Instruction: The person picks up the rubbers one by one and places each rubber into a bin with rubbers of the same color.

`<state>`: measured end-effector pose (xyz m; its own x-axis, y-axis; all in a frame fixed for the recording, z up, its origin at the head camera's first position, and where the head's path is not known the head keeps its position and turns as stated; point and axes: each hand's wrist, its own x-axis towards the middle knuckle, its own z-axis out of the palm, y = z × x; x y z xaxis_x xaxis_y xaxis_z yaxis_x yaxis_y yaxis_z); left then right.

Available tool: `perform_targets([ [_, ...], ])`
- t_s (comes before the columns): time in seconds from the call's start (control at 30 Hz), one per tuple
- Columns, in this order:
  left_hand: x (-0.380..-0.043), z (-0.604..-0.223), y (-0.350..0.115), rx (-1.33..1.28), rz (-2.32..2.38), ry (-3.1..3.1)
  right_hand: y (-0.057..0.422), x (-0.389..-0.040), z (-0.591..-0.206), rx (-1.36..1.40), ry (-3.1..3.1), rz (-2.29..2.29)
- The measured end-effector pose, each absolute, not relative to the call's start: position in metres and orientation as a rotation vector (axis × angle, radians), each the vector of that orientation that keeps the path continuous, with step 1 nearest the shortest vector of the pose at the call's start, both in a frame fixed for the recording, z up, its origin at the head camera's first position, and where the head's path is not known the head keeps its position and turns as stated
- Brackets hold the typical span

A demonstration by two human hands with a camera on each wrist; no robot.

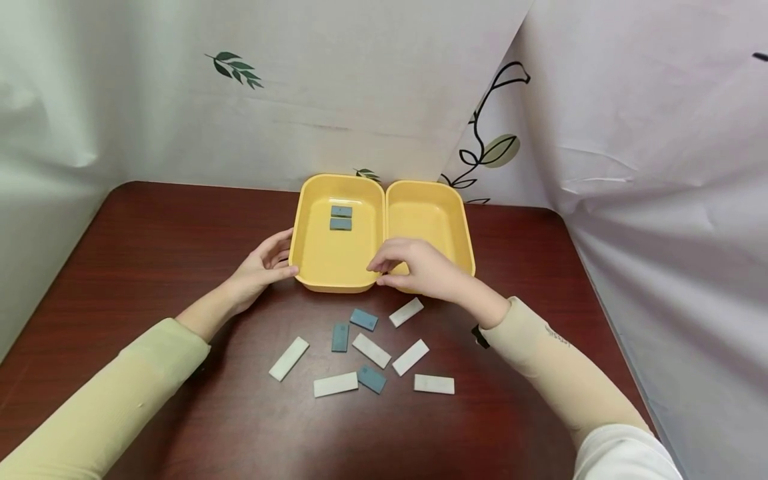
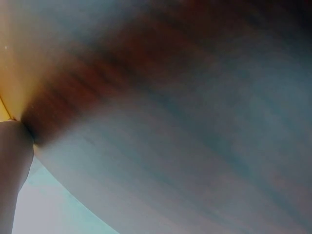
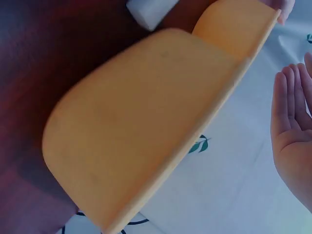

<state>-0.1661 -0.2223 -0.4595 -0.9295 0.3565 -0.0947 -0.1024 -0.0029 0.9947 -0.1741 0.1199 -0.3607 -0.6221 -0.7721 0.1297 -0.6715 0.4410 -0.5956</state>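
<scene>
Two rounded yellow trays stand side by side, touching: the left tray (image 1: pixel 342 265) and the right tray (image 1: pixel 426 207), whose side fills much of the right wrist view. Inside the left one lie two small blue-grey tiles (image 1: pixel 341 225). My left hand (image 1: pixel 259 270) rests against that tray's outer left side, thumb at the near corner; in the left wrist view the thumb (image 2: pixel 14 161) meets a yellow edge. Over the near part of the seam between the trays hovers my right hand (image 1: pixel 417 267), its fingers loosely bent with nothing visible between them.
On the dark red-brown table (image 1: pixel 210 413), in front of the trays, several white tiles (image 1: pixel 336 385) are scattered with three blue-grey tiles (image 1: pixel 340 338) among them. Pale sheets with leaf prints (image 1: pixel 360 80) hang behind the table and along its sides.
</scene>
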Motion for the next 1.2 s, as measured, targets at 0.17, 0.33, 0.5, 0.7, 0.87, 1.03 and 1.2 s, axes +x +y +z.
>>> perform_targets([
  [0.17, -0.167, -0.46, -0.223, 0.254, 2.001, 1.96, 0.123, -0.163, -0.368, -1.269, 2.486, -0.967],
  [0.33, -0.168, -0.46, -0.224, 0.253, 1.997, 1.96, 0.125, -0.154, -0.376, -1.271, 2.471, -0.951],
  [0.5, -0.168, -0.46, -0.224, 0.254, 2.003, 1.956, 0.127, -0.146, -0.383, -1.259, 2.443, -0.931],
  [0.7, -0.168, -0.46, -0.223, 0.253, 2.009, 1.956, 0.126, -0.14, -0.394, -1.256, 2.424, -0.944],
  [0.87, -0.168, -0.459, -0.224, 0.255, 2.01, 1.951, 0.125, -0.137, -0.403, -1.24, 2.4, -0.966],
  [1.03, -0.168, -0.46, -0.223, 0.252, 2.009, 1.95, 0.123, -0.137, -0.411, -1.241, 2.404, -0.924],
  [1.2, -0.168, -0.461, -0.223, 0.248, 2.009, 1.95, 0.122, -0.138, -0.417, -1.239, 2.404, -0.889],
])
